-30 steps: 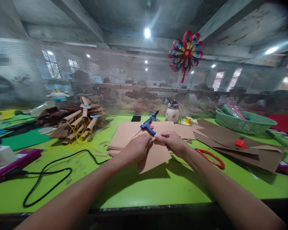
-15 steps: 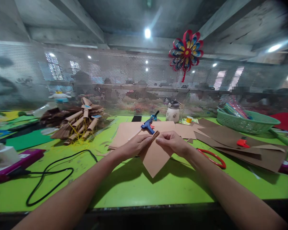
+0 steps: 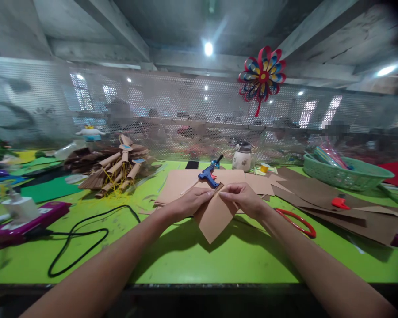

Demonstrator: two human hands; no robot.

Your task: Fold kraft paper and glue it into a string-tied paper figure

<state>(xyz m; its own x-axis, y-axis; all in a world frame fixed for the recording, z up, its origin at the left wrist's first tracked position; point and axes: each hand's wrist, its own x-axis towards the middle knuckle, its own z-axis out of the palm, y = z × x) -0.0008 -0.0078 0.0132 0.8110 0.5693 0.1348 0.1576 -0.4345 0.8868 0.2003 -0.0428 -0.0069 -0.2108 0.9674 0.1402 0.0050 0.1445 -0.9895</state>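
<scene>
Between my two hands is a sheet of brown kraft paper (image 3: 215, 219), its far edge gathered into narrow pleats and one flat corner pointing down toward me. My left hand (image 3: 196, 199) is closed on the pleats from the left. From the right, my right hand (image 3: 241, 198) pinches the paper between thumb and fingers. Just beyond the pleats lies a blue glue gun (image 3: 208, 175) with a reddish trigger. It rests on a stack of kraft paper sheets (image 3: 177, 185). Some fingertips are hidden behind the paper.
Red-handled scissors (image 3: 298, 223) lie right of my right forearm, near dark brown sheets (image 3: 321, 194) and a green basket (image 3: 348, 172). To the left are a bundle of folded paper fans (image 3: 119, 170), a purple power strip (image 3: 43, 221) and a looped black cable (image 3: 74, 229). A white jar (image 3: 242, 159) stands behind.
The whole view has shifted a little, so the table items appear slightly farther right. Both hands keep their hold on the pleated paper, which is tilted slightly differently.
</scene>
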